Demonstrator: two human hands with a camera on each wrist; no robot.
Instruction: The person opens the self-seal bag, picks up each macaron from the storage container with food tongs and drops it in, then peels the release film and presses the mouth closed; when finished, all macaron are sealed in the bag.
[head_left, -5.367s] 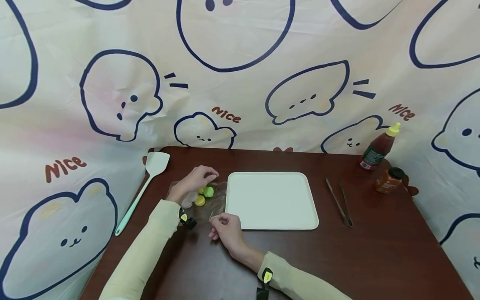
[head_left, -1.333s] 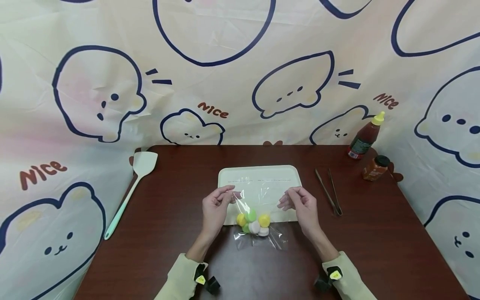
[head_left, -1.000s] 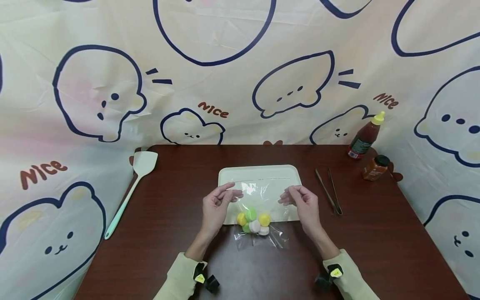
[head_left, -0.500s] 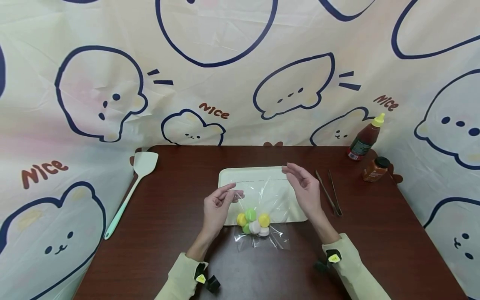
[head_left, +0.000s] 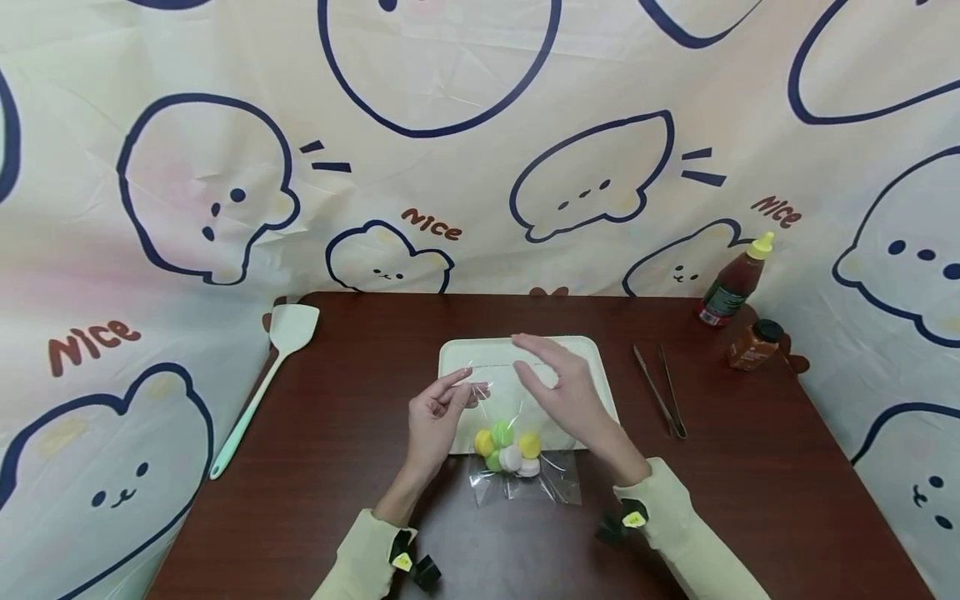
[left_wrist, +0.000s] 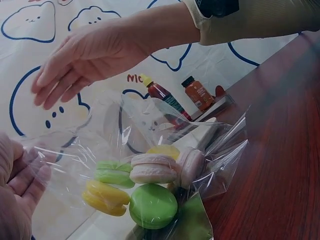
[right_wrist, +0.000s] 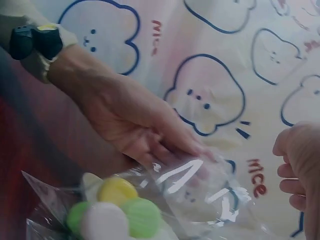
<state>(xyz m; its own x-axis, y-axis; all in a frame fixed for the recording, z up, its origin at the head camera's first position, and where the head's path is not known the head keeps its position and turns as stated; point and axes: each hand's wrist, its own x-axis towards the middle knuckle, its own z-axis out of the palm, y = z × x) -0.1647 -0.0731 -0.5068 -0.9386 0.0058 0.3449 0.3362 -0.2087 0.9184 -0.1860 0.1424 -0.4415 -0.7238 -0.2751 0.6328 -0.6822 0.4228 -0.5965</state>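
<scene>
A clear plastic bag (head_left: 558,479) hangs over the tray's front edge with several macarons in it: yellow (head_left: 529,445), green (left_wrist: 153,206) and white-pink (left_wrist: 153,168). My left hand (head_left: 437,417) pinches the bag's upper left edge between thumb and fingers. In the right wrist view that left hand (right_wrist: 130,112) grips the film beside the macarons. My right hand (head_left: 564,388) is spread over the upper part of the bag, thumb apart from the fingers, holding nothing. The left wrist view has this right hand (left_wrist: 95,55) above the bag, fingers extended.
A white rectangular tray (head_left: 604,392) lies behind the bag on the dark wooden table (head_left: 360,375). To the left is a white spatula (head_left: 292,329) with a mint handle. Metal tongs (head_left: 670,400), a sauce bottle (head_left: 731,287) and a spice jar (head_left: 752,347) stand or lie at the right.
The bag of macarons has come from the table left of the tray to in front of it. Lately my right hand left the bag's right side, rose, opened and moved left; the left hand stayed.
</scene>
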